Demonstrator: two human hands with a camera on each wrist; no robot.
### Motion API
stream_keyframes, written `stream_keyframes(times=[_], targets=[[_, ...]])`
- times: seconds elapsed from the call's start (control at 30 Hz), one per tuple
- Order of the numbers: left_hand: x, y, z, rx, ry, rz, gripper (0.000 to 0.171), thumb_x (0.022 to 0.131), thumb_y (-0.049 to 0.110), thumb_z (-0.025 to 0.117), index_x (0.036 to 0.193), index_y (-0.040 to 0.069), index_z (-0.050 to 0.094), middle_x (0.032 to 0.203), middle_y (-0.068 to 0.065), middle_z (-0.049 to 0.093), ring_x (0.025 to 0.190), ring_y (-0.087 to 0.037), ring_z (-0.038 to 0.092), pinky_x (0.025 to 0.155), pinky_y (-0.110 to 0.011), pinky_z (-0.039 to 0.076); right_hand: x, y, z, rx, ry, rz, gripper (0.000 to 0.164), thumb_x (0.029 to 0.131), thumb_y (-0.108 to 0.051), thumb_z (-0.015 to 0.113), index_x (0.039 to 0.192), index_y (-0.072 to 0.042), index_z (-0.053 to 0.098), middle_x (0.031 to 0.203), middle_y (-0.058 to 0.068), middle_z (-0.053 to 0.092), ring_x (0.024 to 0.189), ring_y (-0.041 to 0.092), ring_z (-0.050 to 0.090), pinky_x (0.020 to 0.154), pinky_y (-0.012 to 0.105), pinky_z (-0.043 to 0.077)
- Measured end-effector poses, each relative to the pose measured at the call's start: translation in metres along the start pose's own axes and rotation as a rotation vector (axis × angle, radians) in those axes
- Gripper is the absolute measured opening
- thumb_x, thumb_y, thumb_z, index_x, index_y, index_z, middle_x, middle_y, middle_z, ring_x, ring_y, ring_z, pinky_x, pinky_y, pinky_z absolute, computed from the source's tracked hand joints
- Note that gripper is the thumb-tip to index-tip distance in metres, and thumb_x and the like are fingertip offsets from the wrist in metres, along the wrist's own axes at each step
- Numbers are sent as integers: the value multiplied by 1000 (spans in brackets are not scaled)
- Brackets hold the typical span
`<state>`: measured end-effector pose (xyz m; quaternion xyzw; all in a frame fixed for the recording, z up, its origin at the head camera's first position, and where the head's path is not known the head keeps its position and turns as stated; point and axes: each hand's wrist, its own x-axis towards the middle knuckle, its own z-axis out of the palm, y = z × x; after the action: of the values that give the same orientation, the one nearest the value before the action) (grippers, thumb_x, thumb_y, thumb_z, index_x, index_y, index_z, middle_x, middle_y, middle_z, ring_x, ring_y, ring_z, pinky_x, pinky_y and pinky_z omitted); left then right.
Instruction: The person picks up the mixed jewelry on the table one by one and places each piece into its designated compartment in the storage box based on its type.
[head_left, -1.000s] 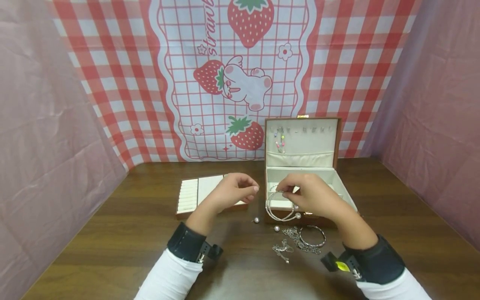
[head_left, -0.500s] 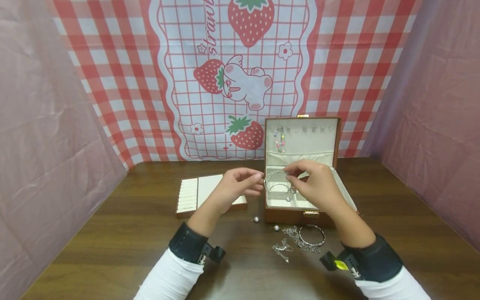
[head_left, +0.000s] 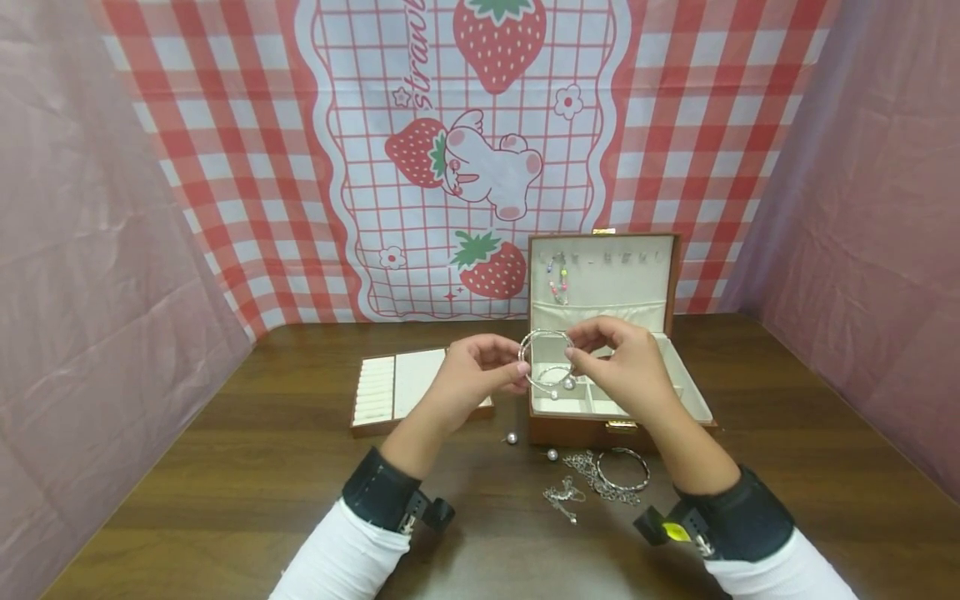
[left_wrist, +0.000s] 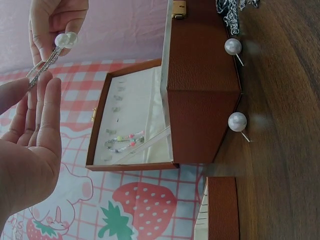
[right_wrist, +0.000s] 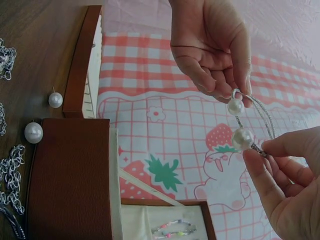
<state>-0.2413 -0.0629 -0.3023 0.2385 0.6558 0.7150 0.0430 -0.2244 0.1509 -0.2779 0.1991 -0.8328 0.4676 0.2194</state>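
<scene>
Pearl bracelet [left_wrist: 49, 62] shifted left | left grip [head_left: 477, 372]: pinching it | right grip [head_left: 627, 357]: pinching it

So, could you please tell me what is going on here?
Someone's left hand and right hand pinch a pearl bracelet, held up by the open jewellery box. A beaded bracelet hangs inside the lid. Two pearl pins, some chains and a bangle lie nearby on the table, with a tray to the box's left.
</scene>
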Motion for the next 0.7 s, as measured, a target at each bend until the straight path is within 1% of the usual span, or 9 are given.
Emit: stream_keyframes(times=[0.17, 0.23, 0.33, 0.47, 0.57, 0.7], targets=[[0, 0, 0, -16, 16, 10, 20, 87, -4, 67, 105, -11, 61, 89, -11, 70, 72, -18, 68, 75, -40, 60, 2, 3, -1, 34, -33, 42, 18, 85, -3, 72, 103, 1, 68, 88, 11, 68, 68, 17, 66, 61, 26, 58], [0, 0, 0, -20, 21, 13, 19, 87, -5, 67, 104, -11, 61, 88, -10, 69, 72, -18, 68, 75, -40, 60, 2, 4, -3, 59, -37, 60, 20, 87, -5, 72, 105, 1, 68, 89, 12, 68, 67, 18, 67, 60, 27, 59], [1, 0, 0, -21, 26, 8, 20, 87, -5, 67, 104, -12, 61, 89, -14, 69, 71, -18, 67, 76, -44, 60, 2, 4, -5, 122, -48, 83, 21, 89, -7, 70, 108, 2, 67, 92, 14, 67, 69, 19, 66, 62, 30, 60], [1, 1, 0, -13, 27, -11, 22, 86, -5, 68, 105, -12, 61, 94, -23, 68, 70, -18, 67, 79, -49, 58, 3, 4, -7, 208, -81, 107, 23, 91, -7, 68, 111, 5, 65, 96, 16, 66, 77, 24, 65, 65, 33, 60], [1, 1, 1, -2, 21, -19, 22, 87, -4, 68, 106, -12, 61, 94, -24, 68, 70, -18, 67, 79, -48, 58, 4, 4, -8, 262, -113, 122, 26, 91, -5, 67, 113, 8, 63, 98, 18, 65, 83, 29, 64, 67, 35, 61], [1, 1, 1, 2, 9, -26, 24, 87, -3, 68, 108, -14, 60, 92, -18, 69, 71, -18, 67, 77, -44, 59, 4, 4, -8, 321, -151, 145, 28, 91, -3, 67, 114, 11, 62, 99, 20, 64, 83, 23, 64, 68, 36, 61]])
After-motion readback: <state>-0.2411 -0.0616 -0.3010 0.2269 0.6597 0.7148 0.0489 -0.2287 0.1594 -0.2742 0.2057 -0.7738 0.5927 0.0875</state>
